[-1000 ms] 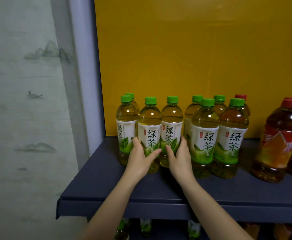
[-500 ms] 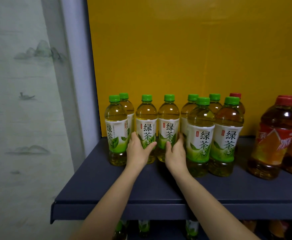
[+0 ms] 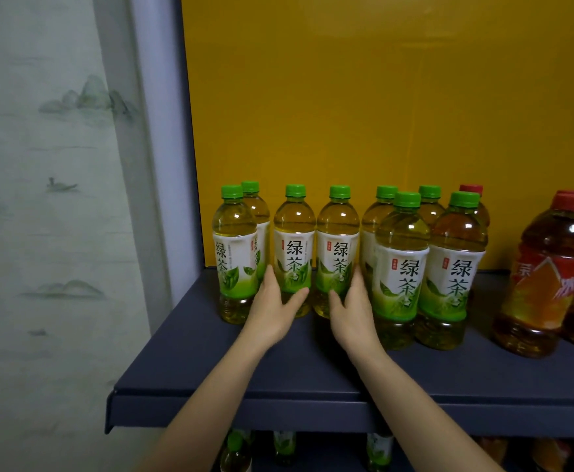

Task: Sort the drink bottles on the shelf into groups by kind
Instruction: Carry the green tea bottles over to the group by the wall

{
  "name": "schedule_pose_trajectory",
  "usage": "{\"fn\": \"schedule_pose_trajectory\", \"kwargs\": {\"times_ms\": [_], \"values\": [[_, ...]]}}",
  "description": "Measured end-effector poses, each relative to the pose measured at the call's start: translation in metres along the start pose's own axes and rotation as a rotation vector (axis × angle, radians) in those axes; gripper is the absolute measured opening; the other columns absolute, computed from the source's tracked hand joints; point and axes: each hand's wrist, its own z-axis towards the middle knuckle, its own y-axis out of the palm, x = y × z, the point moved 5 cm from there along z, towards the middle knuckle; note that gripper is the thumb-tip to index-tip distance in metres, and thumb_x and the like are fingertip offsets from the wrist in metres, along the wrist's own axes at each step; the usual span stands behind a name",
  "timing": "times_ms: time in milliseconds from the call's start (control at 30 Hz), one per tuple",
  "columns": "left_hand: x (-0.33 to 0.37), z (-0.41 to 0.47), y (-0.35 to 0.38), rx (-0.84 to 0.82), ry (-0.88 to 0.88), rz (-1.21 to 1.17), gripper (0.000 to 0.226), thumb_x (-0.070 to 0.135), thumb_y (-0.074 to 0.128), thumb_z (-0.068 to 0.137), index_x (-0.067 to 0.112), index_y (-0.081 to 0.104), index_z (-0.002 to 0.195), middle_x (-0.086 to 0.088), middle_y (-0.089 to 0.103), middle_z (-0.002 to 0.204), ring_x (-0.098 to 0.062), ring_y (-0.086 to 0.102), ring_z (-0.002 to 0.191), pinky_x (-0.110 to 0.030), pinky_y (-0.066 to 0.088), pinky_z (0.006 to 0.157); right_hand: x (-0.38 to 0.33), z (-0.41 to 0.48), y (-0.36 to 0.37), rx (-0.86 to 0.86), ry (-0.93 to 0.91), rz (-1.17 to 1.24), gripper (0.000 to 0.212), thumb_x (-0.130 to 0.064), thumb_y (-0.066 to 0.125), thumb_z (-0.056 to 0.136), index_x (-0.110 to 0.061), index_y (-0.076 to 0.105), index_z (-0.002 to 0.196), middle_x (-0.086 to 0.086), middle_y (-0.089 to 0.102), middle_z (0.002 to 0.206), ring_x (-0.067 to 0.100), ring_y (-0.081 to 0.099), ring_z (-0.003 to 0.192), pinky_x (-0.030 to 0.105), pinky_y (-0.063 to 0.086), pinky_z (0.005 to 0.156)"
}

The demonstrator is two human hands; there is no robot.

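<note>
Several green-capped green tea bottles stand on the dark blue shelf [image 3: 210, 366] against a yellow back panel. My left hand [image 3: 272, 304] grips the lower part of one green tea bottle [image 3: 294, 240]. My right hand [image 3: 353, 304] grips the neighbouring green tea bottle [image 3: 337, 240]. These two stand side by side, behind the front row. Another green tea bottle [image 3: 234, 247] stands at the far left, and two more [image 3: 402, 264] stand nearer the front on the right. Red-capped iced tea bottles [image 3: 547, 277] stand at the far right.
A red-capped bottle [image 3: 471, 190] peeks out behind the green tea group. A grey shelf post [image 3: 163, 165] and a painted wall bound the left side. More bottles [image 3: 283, 447] stand on the shelf below. The shelf's front strip is bare.
Both hands have pushed the two held bottles back toward the yellow panel, in line with the rear row. The left front bottle now stands further left.
</note>
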Motion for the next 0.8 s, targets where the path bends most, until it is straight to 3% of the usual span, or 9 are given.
{"fn": "schedule_pose_trajectory", "kwargs": {"times_ms": [67,167,267,333,400,467,567,667,800], "values": [[-0.001,-0.017,-0.013,0.039,0.025,0.009,0.046,0.02,0.062,0.087,0.011,0.046,0.129,-0.001,0.052,0.128,-0.012,0.049,0.119,-0.028,0.041,0.101,-0.003,-0.011,0.001,-0.048,-0.03,-0.015,0.076,0.002,0.049,0.088,-0.016,0.007,0.148,0.001,0.014,0.156,0.011,0.009,0.143,0.032,0.01,0.118],[0.006,-0.037,-0.048,0.351,0.141,0.216,0.019,0.019,0.068,0.082,0.015,0.056,0.097,0.002,0.058,0.094,-0.014,0.057,0.086,-0.033,0.052,0.074,-0.01,-0.032,-0.001,-0.037,-0.095,-0.06,0.071,0.0,0.049,0.09,-0.013,0.009,0.148,-0.006,0.007,0.153,0.007,0.007,0.142,0.015,0.006,0.111],[0.004,-0.034,-0.073,0.575,0.114,0.352,0.051,0.026,0.078,0.071,0.005,0.046,0.105,-0.005,0.047,0.101,-0.021,0.049,0.096,-0.033,0.044,0.075,-0.023,-0.04,0.005,-0.059,-0.185,-0.009,0.057,0.001,0.049,0.089,-0.016,0.028,0.14,-0.009,0.031,0.136,0.003,0.029,0.131,0.017,0.022,0.11],[-0.007,-0.016,-0.079,0.539,0.023,0.32,0.079,0.028,0.083,0.064,0.0,0.037,0.122,-0.015,0.044,0.119,-0.027,0.043,0.113,-0.039,0.043,0.091,-0.029,-0.037,0.022,-0.174,-0.191,-0.001,0.05,0.001,0.048,0.09,-0.017,0.036,0.135,-0.006,0.042,0.13,0.004,0.039,0.124,0.023,0.031,0.108],[-0.02,0.003,-0.078,0.383,-0.076,0.155,0.092,0.025,0.085,0.062,0.006,0.029,0.132,-0.013,0.042,0.133,-0.025,0.042,0.124,-0.04,0.04,0.102,-0.034,-0.032,0.042,-0.283,-0.195,-0.017,0.049,-0.002,0.047,0.091,-0.014,0.034,0.137,-0.002,0.042,0.136,0.003,0.037,0.126,0.015,0.027,0.107],[-0.033,0.014,-0.077,0.268,-0.172,-0.013,0.083,0.026,0.087,0.058,0.015,0.038,0.124,-0.006,0.054,0.126,-0.022,0.052,0.116,-0.04,0.046,0.098,-0.039,-0.028,0.06,-0.357,-0.197,-0.032,0.055,-0.005,0.045,0.093,-0.012,0.024,0.143,-0.003,0.032,0.145,0.001,0.027,0.132,0.005,0.016,0.104],[-0.045,0.015,-0.088,0.323,-0.209,-0.034,0.072,0.033,0.086,0.051,0.017,0.048,0.11,-0.003,0.062,0.113,-0.021,0.06,0.103,-0.045,0.051,0.089,-0.046,-0.02,0.081,-0.386,-0.212,-0.015,0.059,-0.004,0.041,0.095,-0.011,0.012,0.146,-0.009,0.016,0.148,-0.001,0.01,0.135,-0.005,0.003,0.099],[-0.055,0.014,-0.103,0.424,-0.228,-0.019,0.075,0.04,0.085,0.044,0.015,0.052,0.108,-0.007,0.063,0.108,-0.022,0.06,0.099,-0.046,0.052,0.086,-0.045,-0.009,0.104,-0.406,-0.171,-0.029,0.063,-0.009,0.037,0.097,-0.007,-0.001,0.147,0.002,-0.001,0.157,0.009,0.0,0.143,0.004,-0.003,0.103],[-0.06,0.013,-0.115,0.455,-0.227,-0.05,0.06,0.021,0.087,0.058,0.015,0.049,0.104,-0.006,0.063,0.106,-0.022,0.06,0.097,-0.04,0.052,0.082,-0.043,0.008,0.125,-0.34,-0.026,-0.018,0.068,-0.014,0.037,0.098,-0.003,-0.01,0.145,0.009,-0.01,0.156,0.017,-0.008,0.144,0.017,-0.004,0.108]]}}
